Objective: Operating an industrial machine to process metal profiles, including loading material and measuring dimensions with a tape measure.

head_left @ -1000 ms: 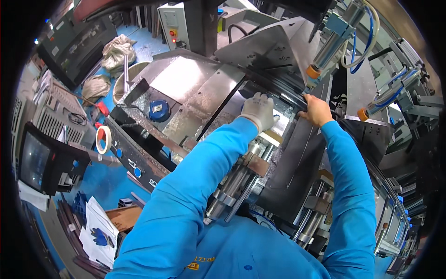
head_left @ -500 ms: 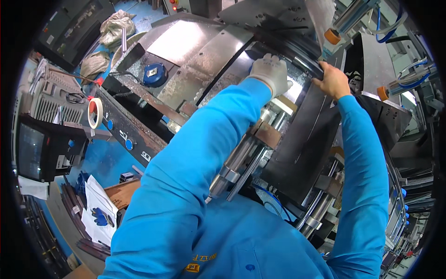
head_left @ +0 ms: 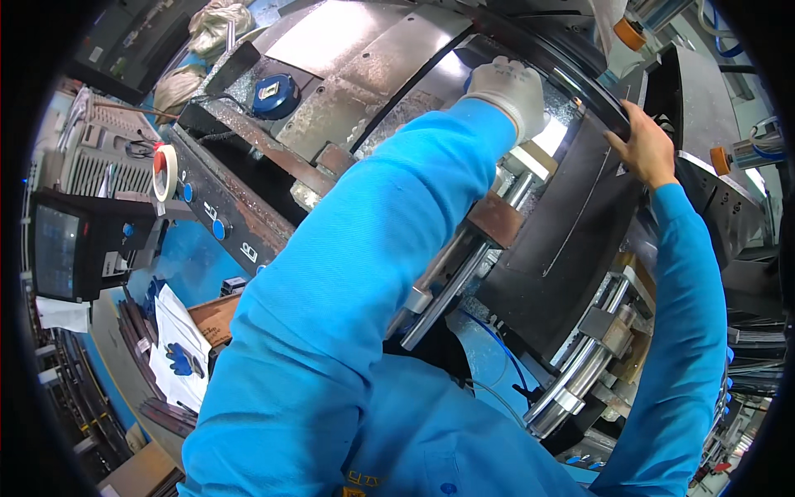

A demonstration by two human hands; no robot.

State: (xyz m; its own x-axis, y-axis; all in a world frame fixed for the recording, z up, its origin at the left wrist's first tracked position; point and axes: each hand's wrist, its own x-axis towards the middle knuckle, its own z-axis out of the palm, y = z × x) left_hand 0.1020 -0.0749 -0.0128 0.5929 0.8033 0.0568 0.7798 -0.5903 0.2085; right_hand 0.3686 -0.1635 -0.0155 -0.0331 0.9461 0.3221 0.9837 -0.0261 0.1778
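My left hand (head_left: 507, 93), in a white knitted glove, is closed over the middle of the machine bed. Its fingers curl away from me, so whatever they hold is hidden. A bit of blue shows beside the glove. To the right, my bare right hand (head_left: 646, 149) grips the near end of a long, glossy dark strip (head_left: 571, 68), thumb on one side and fingers on the other. The strip runs from there toward the far side, past the gloved hand. Below the glove is a steel clamp cylinder with a brown block (head_left: 495, 219).
A blue tape measure (head_left: 276, 96) lies on the metal plate at left. A tape roll (head_left: 166, 172) hangs by the control panel (head_left: 224, 207). A second cylinder (head_left: 571, 389) stands at lower right. Orange-tipped cylinders (head_left: 720, 161) project from the right. A monitor (head_left: 62, 244) stands far left.
The view has shifted, and the machine bed now appears higher in the picture. My right hand has moved rightward with the end of the dark strip. The left hand stays closed over the bed.
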